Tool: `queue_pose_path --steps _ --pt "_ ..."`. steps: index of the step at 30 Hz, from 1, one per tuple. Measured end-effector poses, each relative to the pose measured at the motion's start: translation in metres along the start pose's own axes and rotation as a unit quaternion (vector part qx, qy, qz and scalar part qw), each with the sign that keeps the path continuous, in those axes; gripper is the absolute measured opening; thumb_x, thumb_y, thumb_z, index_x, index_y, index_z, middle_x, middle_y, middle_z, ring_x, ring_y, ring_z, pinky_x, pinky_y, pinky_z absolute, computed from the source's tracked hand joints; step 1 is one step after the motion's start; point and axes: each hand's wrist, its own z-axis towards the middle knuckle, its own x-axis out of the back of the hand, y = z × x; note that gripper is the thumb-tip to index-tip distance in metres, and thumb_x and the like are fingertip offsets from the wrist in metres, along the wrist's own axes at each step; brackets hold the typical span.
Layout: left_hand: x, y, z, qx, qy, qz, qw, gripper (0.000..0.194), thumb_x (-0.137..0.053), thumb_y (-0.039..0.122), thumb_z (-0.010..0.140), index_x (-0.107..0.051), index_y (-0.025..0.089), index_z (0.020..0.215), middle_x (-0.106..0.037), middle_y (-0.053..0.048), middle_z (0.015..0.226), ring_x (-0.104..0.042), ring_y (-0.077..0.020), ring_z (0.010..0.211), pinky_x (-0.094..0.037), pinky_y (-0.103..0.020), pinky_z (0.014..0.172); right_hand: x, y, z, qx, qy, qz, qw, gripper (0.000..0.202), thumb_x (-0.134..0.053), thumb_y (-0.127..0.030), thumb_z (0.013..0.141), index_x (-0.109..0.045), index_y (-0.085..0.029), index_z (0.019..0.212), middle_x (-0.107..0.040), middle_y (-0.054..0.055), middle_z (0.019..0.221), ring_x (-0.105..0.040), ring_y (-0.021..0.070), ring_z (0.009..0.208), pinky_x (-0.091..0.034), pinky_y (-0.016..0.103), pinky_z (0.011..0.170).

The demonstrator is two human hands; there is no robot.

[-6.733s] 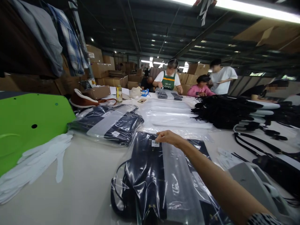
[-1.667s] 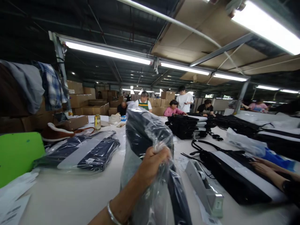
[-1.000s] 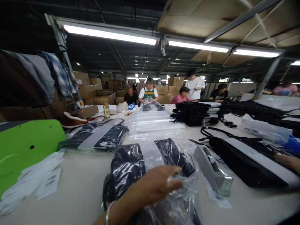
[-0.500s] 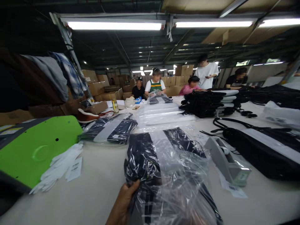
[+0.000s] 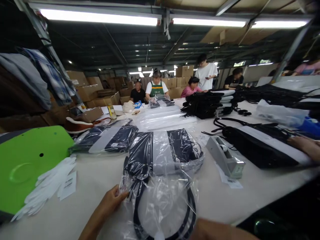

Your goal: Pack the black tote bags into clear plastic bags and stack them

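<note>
A black handbag [image 5: 140, 150] with a white band round its middle lies inside a clear plastic bag [image 5: 160, 196] in front of me. Its looped black handles [image 5: 191, 203] reach toward me within the plastic. At the plastic's left edge, my left hand [image 5: 113, 198] pinches the film between thumb and fingers. My right hand [image 5: 207, 230] enters at the bottom, beside the handles; its fingers are out of sight. Farther left lies a similar bagged handbag [image 5: 120, 141].
Right of the plastic stands a grey tape dispenser [image 5: 225, 156]. A co-worker's hand [image 5: 306, 146] rests on another black handbag [image 5: 260, 146]. White gloves [image 5: 47, 183] lie by a green machine [image 5: 32, 160]. Behind are stacked clear bags [image 5: 165, 118] and piled black bags [image 5: 207, 103].
The handbag now lies flatter, its handles spread toward me. My left hand has moved left and holds the film's edge. The view has turned right, and a co-worker's hand has appeared.
</note>
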Motion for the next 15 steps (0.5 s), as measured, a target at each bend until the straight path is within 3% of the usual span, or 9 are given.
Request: queue_pose_path --steps 2,3,5,7,8,10,12,15 --pt "0.004 -0.008 -0.019 0.010 0.010 -0.001 1.000 0.063 -0.071 0.069 0.064 -0.066 0.015 0.096 -0.064 0.002 0.064 -0.049 -0.0138 0.051 -0.036 -0.024 0.049 0.038 0.008 0.013 -0.022 0.039 0.001 0.999 0.016 -0.064 -0.035 0.091 -0.074 -0.026 0.101 -0.073 0.000 0.089 -0.069 0.0182 0.080 -0.058 0.031 0.071" --pt "0.005 -0.011 -0.027 0.009 0.020 -0.009 1.000 0.061 -0.071 0.069 0.064 -0.066 0.015 0.092 -0.063 0.002 0.065 -0.049 -0.0132 0.052 -0.036 -0.024 0.050 0.056 0.014 0.023 -0.032 0.104 -0.026 0.994 0.025 -0.069 -0.034 0.086 -0.071 -0.027 0.110 -0.073 0.002 0.103 -0.068 0.0200 0.092 -0.057 0.035 0.082" --pt "0.005 -0.016 -0.043 0.011 0.045 -0.024 0.999 0.058 -0.071 0.070 0.062 -0.066 0.016 0.084 -0.062 0.002 0.066 -0.048 -0.0126 0.054 -0.036 -0.023 0.052 0.085 0.029 0.045 -0.022 0.181 -0.131 0.974 0.073 -0.082 -0.033 0.072 -0.055 -0.026 0.139 -0.054 0.009 0.143 -0.050 0.0284 0.131 -0.040 0.047 0.110" --pt "0.005 -0.022 -0.055 0.019 0.064 -0.040 0.997 0.057 -0.073 0.070 0.061 -0.063 0.016 0.078 -0.058 0.003 0.062 -0.046 -0.0115 0.052 -0.035 -0.023 0.052 0.099 0.046 0.060 -0.050 0.157 -0.175 0.971 0.097 -0.086 -0.031 0.063 -0.042 -0.021 0.149 -0.048 0.013 0.149 -0.042 0.0329 0.137 -0.031 0.052 0.115" --pt "0.006 -0.026 -0.061 0.023 0.074 -0.050 0.996 0.057 -0.073 0.070 0.060 -0.062 0.017 0.077 -0.055 0.005 0.060 -0.044 -0.0111 0.051 -0.034 -0.022 0.051 0.100 0.053 0.063 -0.066 0.130 -0.171 0.974 0.094 -0.084 -0.031 0.064 -0.043 -0.020 0.148 -0.053 0.014 0.144 -0.048 0.0333 0.132 -0.034 0.052 0.113" --pt "0.008 -0.033 -0.070 0.033 0.099 -0.064 0.992 0.058 -0.073 0.072 0.059 -0.059 0.018 0.074 -0.049 0.007 0.055 -0.042 -0.0107 0.049 -0.032 -0.022 0.050 0.098 0.063 0.053 -0.077 0.079 -0.125 0.986 0.065 -0.076 -0.035 0.073 -0.058 -0.020 0.134 -0.067 0.009 0.122 -0.062 0.0295 0.111 -0.044 0.046 0.103" --pt "0.010 -0.040 -0.078 0.045 0.123 -0.062 0.989 0.061 -0.071 0.076 0.058 -0.058 0.019 0.074 -0.046 0.008 0.051 -0.041 -0.0111 0.047 -0.032 -0.022 0.049 0.095 0.067 0.024 -0.075 0.057 -0.063 0.994 0.034 -0.067 -0.041 0.081 -0.071 -0.019 0.108 -0.072 0.005 0.100 -0.066 0.0253 0.095 -0.050 0.039 0.092" --pt "0.012 -0.048 -0.086 0.050 0.154 -0.056 0.985 0.064 -0.069 0.079 0.057 -0.061 0.019 0.077 -0.052 0.006 0.055 -0.047 -0.0139 0.050 -0.036 -0.024 0.050 0.095 0.076 -0.037 -0.109 0.048 -0.006 0.993 0.028 -0.064 -0.047 0.083 -0.072 -0.020 0.082 -0.070 0.008 0.086 -0.066 0.0236 0.084 -0.051 0.033 0.081"
